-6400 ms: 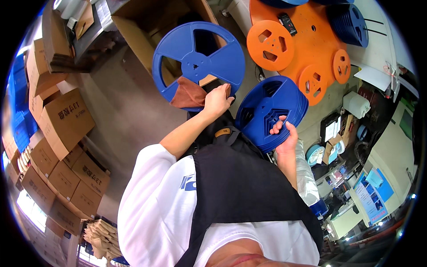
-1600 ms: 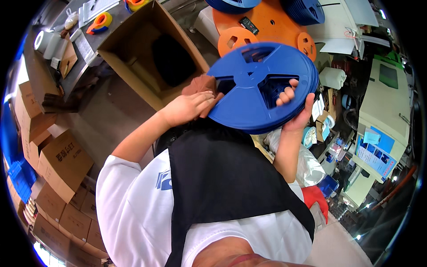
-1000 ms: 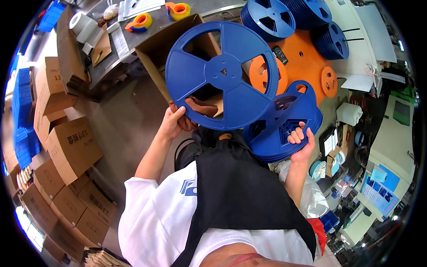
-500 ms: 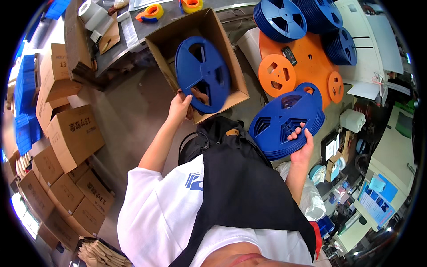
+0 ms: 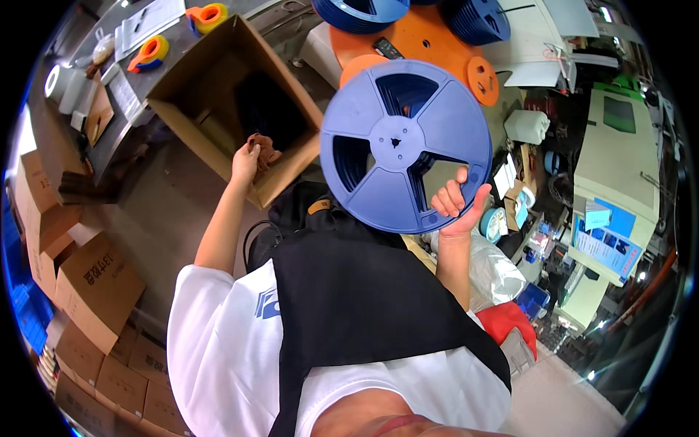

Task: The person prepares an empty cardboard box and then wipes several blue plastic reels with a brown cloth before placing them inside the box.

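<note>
My right hand [image 5: 457,204] grips the rim of a stack of blue plastic reels [image 5: 400,142], thumb outside and fingers through an opening. The stack is raised in front of me, its top face turned toward me. My left hand [image 5: 246,162] is closed on a crumpled reddish-brown piece [image 5: 266,151], cloth or paper, at the near side of an open cardboard box [image 5: 193,87]. Inside the box, a dark blue reel [image 5: 273,109] lies in shadow; how many are under it I cannot tell.
Behind the held stack, an orange round surface [image 5: 357,44] carries more blue reels [image 5: 360,16] and a small orange reel [image 5: 482,80]. Tape dispensers [image 5: 149,53] sit on the grey table [image 5: 109,29] at far left. Cardboard cartons [image 5: 102,288] are piled at left.
The blue reel at the box mouth has gone down inside, and my left hand has released it. My right hand has lifted the reel stack up and left, tilting its face toward me.
</note>
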A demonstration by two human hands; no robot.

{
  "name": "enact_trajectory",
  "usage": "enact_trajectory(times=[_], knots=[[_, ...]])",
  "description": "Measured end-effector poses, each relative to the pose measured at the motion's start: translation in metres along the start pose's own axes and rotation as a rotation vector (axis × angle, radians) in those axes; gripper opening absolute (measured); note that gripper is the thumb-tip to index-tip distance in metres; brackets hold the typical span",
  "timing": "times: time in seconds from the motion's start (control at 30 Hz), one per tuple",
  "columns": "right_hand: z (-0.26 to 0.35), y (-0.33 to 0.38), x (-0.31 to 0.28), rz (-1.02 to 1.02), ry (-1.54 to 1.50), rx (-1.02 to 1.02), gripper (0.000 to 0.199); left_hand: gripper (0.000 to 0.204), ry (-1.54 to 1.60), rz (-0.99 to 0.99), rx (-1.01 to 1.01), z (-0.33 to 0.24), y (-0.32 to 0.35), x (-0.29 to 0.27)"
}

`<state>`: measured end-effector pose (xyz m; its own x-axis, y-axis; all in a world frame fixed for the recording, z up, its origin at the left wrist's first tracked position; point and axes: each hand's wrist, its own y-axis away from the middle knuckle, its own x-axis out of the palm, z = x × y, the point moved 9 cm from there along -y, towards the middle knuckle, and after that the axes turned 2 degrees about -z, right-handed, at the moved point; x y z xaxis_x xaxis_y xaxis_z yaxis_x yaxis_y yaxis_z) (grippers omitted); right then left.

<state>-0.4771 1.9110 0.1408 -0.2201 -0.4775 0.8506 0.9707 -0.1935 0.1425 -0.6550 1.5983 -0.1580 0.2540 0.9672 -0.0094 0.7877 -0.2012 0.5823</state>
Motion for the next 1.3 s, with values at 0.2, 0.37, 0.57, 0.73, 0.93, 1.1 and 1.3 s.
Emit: enact_trajectory(times=[0.2,0.37,0.57,0.73,0.93,1.1,1.3], knots=[[0.002,0.006,0.013,0.126,-0.277,-0.078,0.037,0.032,0.584,0.105,-0.05,-0.062,0.042,0.008],[-0.013,0.005,0.023,0.136,-0.35,-0.035,0.036,0.041,0.457,0.093,0.237,-0.165,0.114,0.015],[-0.025,0.001,0.035,0.118,-0.31,0.069,0.037,0.065,-0.836,0.67,1.346,-0.229,0.232,0.179],[-0.029,0.0,0.036,0.095,-0.226,0.113,0.039,0.058,-0.796,0.473,1.186,-0.235,0.158,0.199],[-0.024,0.007,0.02,0.029,-0.255,0.062,0.039,0.058,-0.598,0.962,1.227,-0.194,0.226,0.173],[-0.02,0.008,0.01,-0.036,-0.311,0.019,0.035,0.054,-0.81,0.738,1.063,-0.177,0.168,0.141],[-0.004,-0.007,0.002,-0.081,-0.406,-0.036,0.033,0.06,-0.665,0.914,1.206,-0.185,0.199,0.127]])
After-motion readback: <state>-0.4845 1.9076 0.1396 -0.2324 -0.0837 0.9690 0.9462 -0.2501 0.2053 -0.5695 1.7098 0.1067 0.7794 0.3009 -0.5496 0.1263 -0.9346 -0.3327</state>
